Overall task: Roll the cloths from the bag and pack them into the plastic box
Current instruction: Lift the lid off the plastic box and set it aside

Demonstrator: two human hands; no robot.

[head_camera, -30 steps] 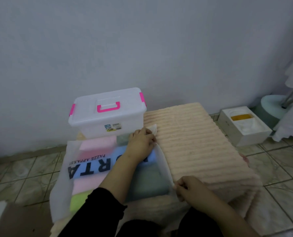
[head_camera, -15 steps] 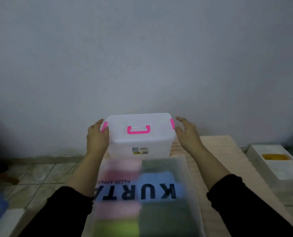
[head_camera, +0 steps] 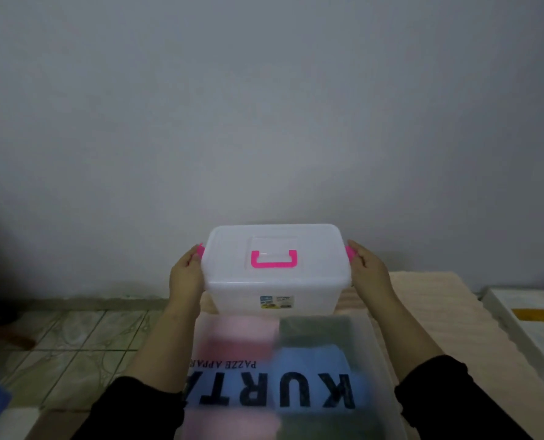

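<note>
Both hands grip the plastic box by its ends, left hand and right hand at the pink latches (lid on), just beyond the bag of cloths

Sleeves: black, long, plain fabric; cuffs end partway up both forearms.
Left hand: bare, no ring or watch visible.
Right hand: bare, likewise.
</note>
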